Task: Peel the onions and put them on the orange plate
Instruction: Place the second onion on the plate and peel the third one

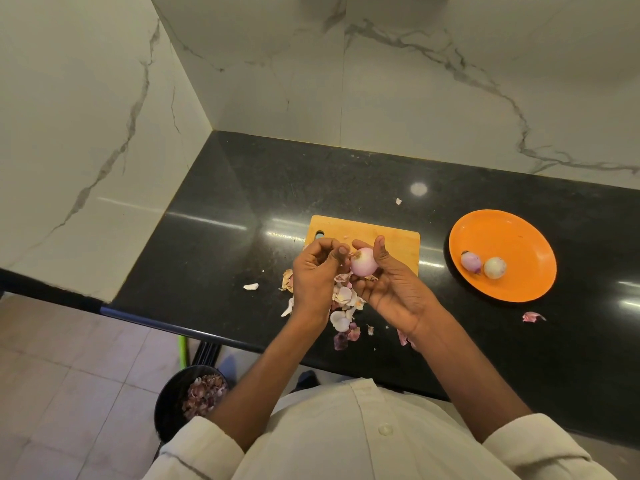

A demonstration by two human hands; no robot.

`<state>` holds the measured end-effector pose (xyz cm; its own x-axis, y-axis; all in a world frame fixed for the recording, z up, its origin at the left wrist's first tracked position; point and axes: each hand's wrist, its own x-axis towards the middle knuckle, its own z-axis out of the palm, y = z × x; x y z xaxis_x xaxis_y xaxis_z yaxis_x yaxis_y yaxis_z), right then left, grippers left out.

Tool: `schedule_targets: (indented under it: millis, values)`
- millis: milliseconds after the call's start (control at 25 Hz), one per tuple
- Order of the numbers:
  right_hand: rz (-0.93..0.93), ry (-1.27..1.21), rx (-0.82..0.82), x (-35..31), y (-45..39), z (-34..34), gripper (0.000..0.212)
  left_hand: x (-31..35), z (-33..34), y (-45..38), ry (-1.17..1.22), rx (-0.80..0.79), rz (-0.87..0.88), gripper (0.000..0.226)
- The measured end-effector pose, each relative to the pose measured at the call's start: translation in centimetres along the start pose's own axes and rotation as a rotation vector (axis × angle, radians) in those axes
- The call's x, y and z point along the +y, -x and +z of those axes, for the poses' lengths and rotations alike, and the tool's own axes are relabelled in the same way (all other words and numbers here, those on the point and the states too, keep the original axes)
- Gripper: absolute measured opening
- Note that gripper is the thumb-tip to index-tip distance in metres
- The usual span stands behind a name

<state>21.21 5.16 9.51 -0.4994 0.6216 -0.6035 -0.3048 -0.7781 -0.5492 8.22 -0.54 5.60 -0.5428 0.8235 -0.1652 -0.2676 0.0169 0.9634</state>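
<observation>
From the head camera, my right hand [388, 285] cups a small pale-pink onion [363, 266], thumb curled over its far side and fingers curled under it, so the onion sits pinched at my fingertips above the near edge of the wooden cutting board [384, 237]. My left hand [317, 271] is just beside it on the left, fingers bent inward with the thumb tip touching the onion's root end; I think it pinches a scrap of skin there, though the view is too small to be sure. Directly below my fingers lies a heap of onion peels [344, 303] on the black counter [242, 209], with loose flakes scattered to either side. Well off to the right of my right hand sits the orange plate [512, 233], holding two peeled onions [483, 265] side by side near its left rim. Down past my left forearm, a dark bin [173, 407] on the floor holds more peels.
</observation>
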Motion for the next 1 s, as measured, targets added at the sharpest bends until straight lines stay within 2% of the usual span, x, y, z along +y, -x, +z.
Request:
schedule_targets:
  millis: [280,360,480,640,760,920,1000]
  values:
    - [-0.063,-0.012,-0.033,-0.1,0.3,0.1,0.024,0.2,0.4,0.2,-0.115,-0.052,0.038,0.013]
    - [-0.087,-0.004,-0.033,0.0,0.3,0.3,0.024,0.3,0.5,0.2,-0.203,-0.053,0.108,0.006]
    - [-0.118,-0.048,-0.018,0.2,0.2,0.6,0.031,0.3,0.9,0.7,-0.281,-0.062,0.193,0.009]
    - [-0.111,-0.13,-0.042,0.1,0.1,0.5,0.031,0.7,1.0,0.6,-0.113,-0.018,0.116,0.004]
    - [-0.129,-0.086,-0.074,0.2,0.1,0.5,0.036,1.0,1.1,0.4,-0.133,-0.065,0.104,0.003]
    - [-0.159,-0.078,-0.1,0.2,0.1,0.7,0.035,0.5,1.3,0.5,-0.128,-0.004,0.064,0.011]
    - [-0.203,0.002,-0.11,0.3,0.2,0.9,0.038,0.3,1.3,0.5,-0.107,0.02,0.047,0.016]
